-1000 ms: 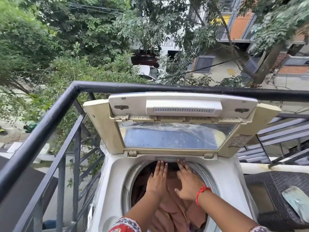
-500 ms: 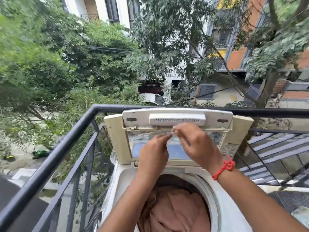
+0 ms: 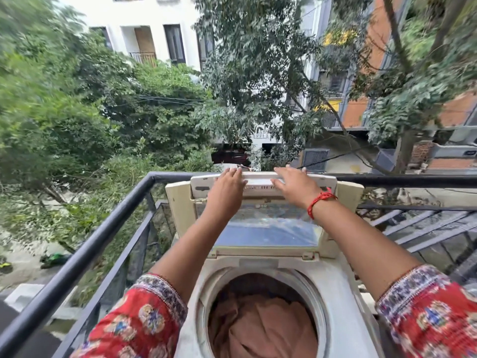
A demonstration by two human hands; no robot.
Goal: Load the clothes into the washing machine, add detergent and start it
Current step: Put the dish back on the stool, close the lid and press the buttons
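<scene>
A white top-loading washing machine (image 3: 343, 301) stands on a balcony, its round drum holding crumpled brown-pink clothes (image 3: 263, 324). Its folding lid (image 3: 268, 228) stands upright at the back, with a clear window in it. My left hand (image 3: 227, 186) lies over the lid's top edge at the left, fingers curled over it. My right hand (image 3: 294, 186), with a red thread at the wrist, grips the same top edge at the right. No detergent is in view.
A black metal railing (image 3: 85, 251) runs along the left and behind the machine, close to the lid's top. Beyond it are trees, a street far below and buildings. Dark slatted metalwork (image 3: 423, 228) sits to the right.
Both hands left the clothes in the drum, rose past the lid's window and now hold the lid's top edge. The view tilted upward.
</scene>
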